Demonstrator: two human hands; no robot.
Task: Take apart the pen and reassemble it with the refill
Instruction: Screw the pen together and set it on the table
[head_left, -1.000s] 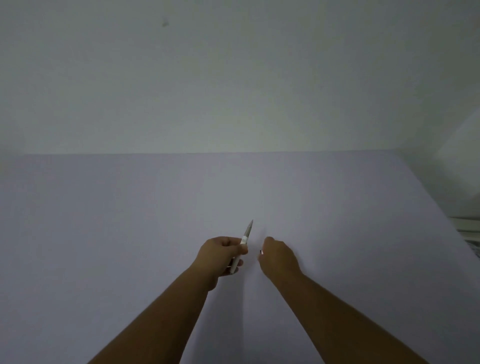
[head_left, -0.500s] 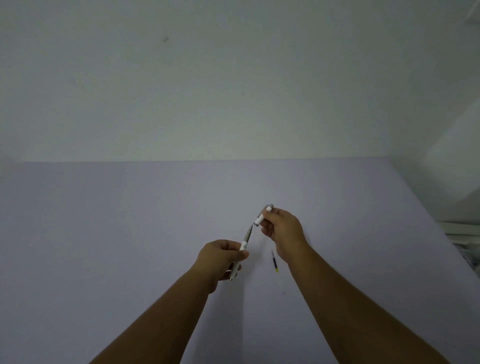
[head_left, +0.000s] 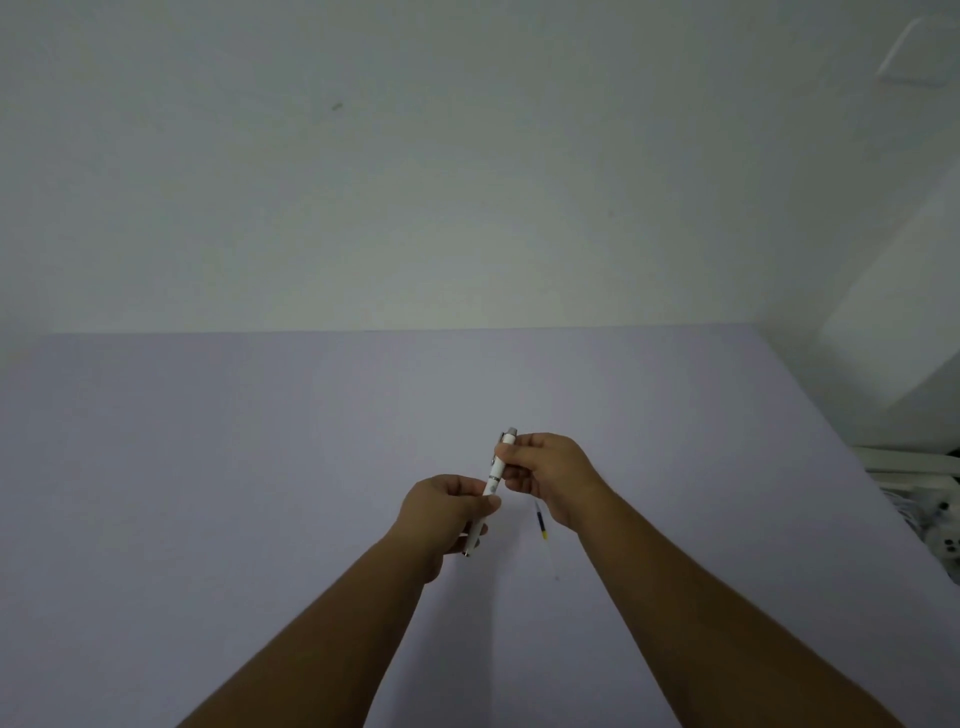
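- Two bare forearms come up from the near edge of the pale lilac desk (head_left: 208, 467) and converge toward its middle.
- The refill (head_left: 542, 526), a thin stick with a dark and a yellow band, lies flat on the desk near the middle, just beside the right wrist and partly hidden under it. Its clear end points back toward the near edge. Neither hand touches it.
- The left hand (head_left: 441, 514) is curled shut around the lower half of the pen (head_left: 493, 480), thumb and forefinger pinching the barrel. A short metal-tipped end sticks out below the fist toward the near edge.
- The pen is white, held up off the desk and tilted, its top leaning away and slightly right. It runs in one line from the left fist up to the right fingers; whether the two halves are fully joined cannot be told.
- The right hand (head_left: 550, 475) pinches the upper half of the pen between thumb and fingertips, with the other fingers folded beneath. The grey cap end and a clip show above the fingers.
- Both hands sit close together, nearly touching at the pen's middle.
- Past the hands the desk stretches bare to its far edge, which meets a plain pale wall (head_left: 467, 182).
- Beyond the right edge of the desk sit some white objects (head_left: 930, 514), too dim to identify.
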